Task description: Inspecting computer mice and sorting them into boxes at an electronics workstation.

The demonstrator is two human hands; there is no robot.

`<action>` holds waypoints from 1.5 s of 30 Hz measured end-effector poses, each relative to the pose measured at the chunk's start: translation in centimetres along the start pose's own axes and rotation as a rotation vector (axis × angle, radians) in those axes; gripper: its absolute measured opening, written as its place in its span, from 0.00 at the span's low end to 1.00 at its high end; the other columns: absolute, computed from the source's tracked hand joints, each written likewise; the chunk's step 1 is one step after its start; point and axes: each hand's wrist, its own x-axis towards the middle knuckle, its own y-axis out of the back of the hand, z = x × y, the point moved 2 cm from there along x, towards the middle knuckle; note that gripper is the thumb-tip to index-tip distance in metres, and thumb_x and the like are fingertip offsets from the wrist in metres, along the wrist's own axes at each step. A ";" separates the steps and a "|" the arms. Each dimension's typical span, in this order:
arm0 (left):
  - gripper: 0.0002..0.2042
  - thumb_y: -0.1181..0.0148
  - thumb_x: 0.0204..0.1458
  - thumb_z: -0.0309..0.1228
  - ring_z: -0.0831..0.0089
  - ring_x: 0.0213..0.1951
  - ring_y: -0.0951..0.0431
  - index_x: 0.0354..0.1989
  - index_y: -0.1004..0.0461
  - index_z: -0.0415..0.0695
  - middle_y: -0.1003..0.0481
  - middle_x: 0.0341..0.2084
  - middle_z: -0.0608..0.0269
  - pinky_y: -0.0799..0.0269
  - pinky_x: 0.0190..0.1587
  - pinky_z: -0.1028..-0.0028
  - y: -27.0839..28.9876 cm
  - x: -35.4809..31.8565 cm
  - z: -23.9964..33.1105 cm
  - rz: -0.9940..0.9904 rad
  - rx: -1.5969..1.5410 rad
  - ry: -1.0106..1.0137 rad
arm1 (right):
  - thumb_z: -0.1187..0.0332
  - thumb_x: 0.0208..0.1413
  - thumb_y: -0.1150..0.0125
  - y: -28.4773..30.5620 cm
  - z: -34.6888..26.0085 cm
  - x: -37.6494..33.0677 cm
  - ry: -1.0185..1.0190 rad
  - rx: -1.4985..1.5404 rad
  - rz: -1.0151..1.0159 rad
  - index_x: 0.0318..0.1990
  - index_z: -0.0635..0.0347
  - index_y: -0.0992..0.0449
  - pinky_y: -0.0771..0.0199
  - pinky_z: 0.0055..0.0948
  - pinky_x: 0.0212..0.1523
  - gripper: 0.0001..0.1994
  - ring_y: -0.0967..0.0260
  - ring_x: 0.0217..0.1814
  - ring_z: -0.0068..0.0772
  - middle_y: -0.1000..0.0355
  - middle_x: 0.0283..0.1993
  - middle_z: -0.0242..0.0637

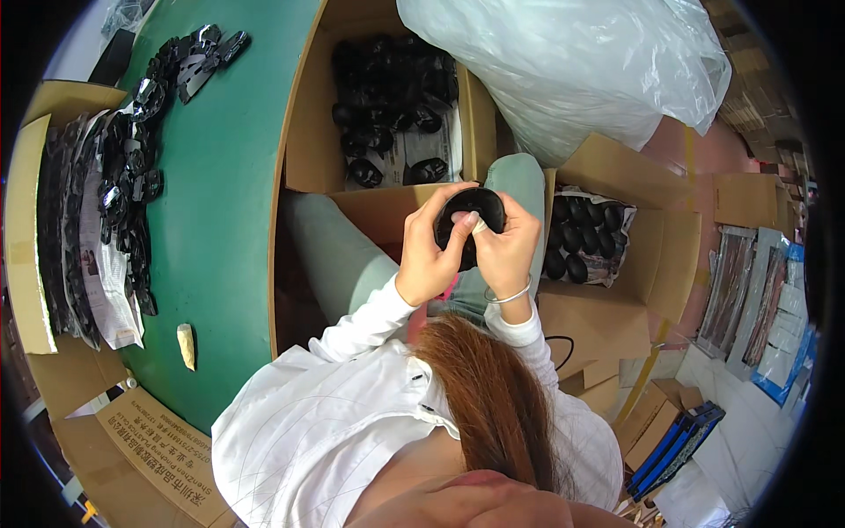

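Above my lap, both hands hold one glossy black, rounded hollow shell (491,204). My left hand (427,251) is closed around its left side, with the thumb pressed into the hollow. My right hand (512,246) wraps the right side, its thumb meeting the left one inside the shell. A pale wrap covers part of that right thumb. The fingers behind the shell are hidden. Beyond my hands, an open carton (310,132) contains many similar black pieces (387,84) on printed paper. To the right, more rounded black pieces (581,231) lie in rows in another carton (664,231).
A green table (220,176) runs along my left, bearing a pile of glossy black parts (132,167) and a small cream-coloured roll (186,346). Past it stands a carton (31,238) with layered paper. A large translucent plastic bag (581,62) bulges at the far right.
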 end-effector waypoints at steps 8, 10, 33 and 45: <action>0.16 0.44 0.50 0.22 0.65 0.37 0.23 0.49 0.29 0.35 0.22 0.38 0.53 0.29 0.44 0.71 -0.8 0.2 -0.6 0.113 -0.019 -0.039 | 0.79 0.41 0.36 -0.5 0.8 0.3 0.014 0.134 0.062 0.35 0.67 0.22 0.32 0.19 0.27 0.10 0.35 0.23 0.22 0.25 0.24 0.34; 0.16 0.44 0.50 0.22 0.65 0.38 0.23 0.49 0.29 0.35 0.22 0.39 0.54 0.29 0.44 0.72 -0.7 0.4 -0.8 0.118 -0.034 -0.046 | 0.79 0.41 0.36 -0.8 0.6 0.4 0.008 0.225 0.082 0.34 0.67 0.22 0.32 0.20 0.27 0.09 0.34 0.23 0.22 0.25 0.23 0.33; 0.12 0.46 0.50 0.20 0.69 0.36 0.24 0.44 0.27 0.36 0.21 0.39 0.55 0.30 0.45 0.75 -0.7 0.0 -0.8 0.225 -0.070 -0.082 | 0.84 0.40 0.40 -1.3 1.1 0.5 -0.054 0.257 -0.030 0.35 0.71 0.21 0.28 0.18 0.30 0.11 0.29 0.28 0.23 0.21 0.30 0.38; 0.10 0.47 0.51 0.19 0.72 0.34 0.25 0.43 0.27 0.35 0.22 0.36 0.56 0.29 0.43 0.76 0.0 1.0 -1.3 0.644 -0.122 -0.128 | 0.86 0.43 0.41 -1.4 1.8 -0.1 -0.199 0.203 0.001 0.35 0.70 0.21 0.30 0.16 0.30 0.10 0.31 0.27 0.20 0.22 0.29 0.35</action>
